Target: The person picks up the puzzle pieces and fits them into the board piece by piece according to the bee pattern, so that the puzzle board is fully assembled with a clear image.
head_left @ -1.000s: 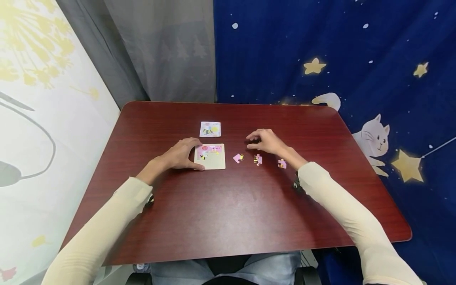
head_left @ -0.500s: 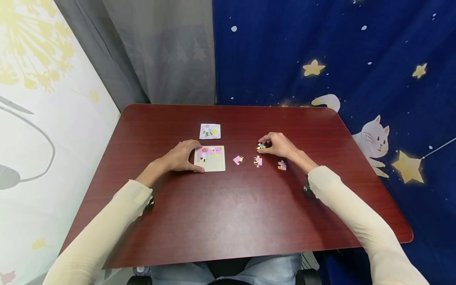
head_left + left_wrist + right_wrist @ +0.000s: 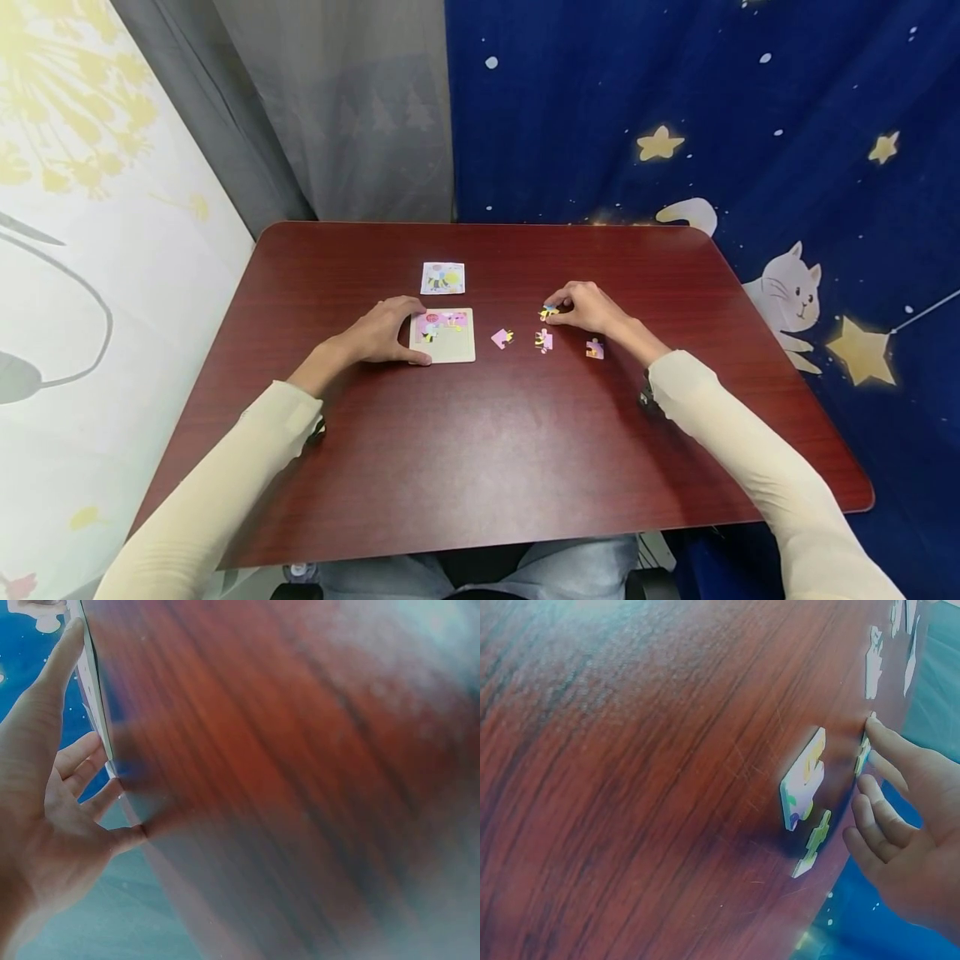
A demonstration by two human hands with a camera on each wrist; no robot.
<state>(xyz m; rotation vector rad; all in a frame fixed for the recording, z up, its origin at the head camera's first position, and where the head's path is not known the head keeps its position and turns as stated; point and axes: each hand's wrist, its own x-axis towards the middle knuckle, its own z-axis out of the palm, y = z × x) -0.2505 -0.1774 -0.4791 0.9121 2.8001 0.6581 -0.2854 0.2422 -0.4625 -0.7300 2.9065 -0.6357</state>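
Note:
On the left, a pale puzzle board [image 3: 454, 347] is partly filled along its top with pink pieces. My left hand [image 3: 381, 330] holds it by its left side, thumb at the near corner and fingers at the far one. In the left wrist view, that hand [image 3: 71, 802] spans the board's thin edge [image 3: 94, 690]. My right hand [image 3: 588, 307] pinches a yellow, blue and black puzzle piece [image 3: 548, 312] close over the table. Nearer to me lie a pink-and-yellow piece [image 3: 502, 337], a second pink piece [image 3: 543, 340] and a purple-pink piece [image 3: 595, 348].
A printed picture card [image 3: 443, 278] with a bee lies beyond the board. In the right wrist view another thin piece [image 3: 812, 846] lies on the table near the right hand. The dark red table [image 3: 480, 450] reaches back to grey and blue curtains.
My right hand has moved right and slightly nearer to me, and now pinches a puzzle piece between thumb and fingers. The left hand stays at the board.

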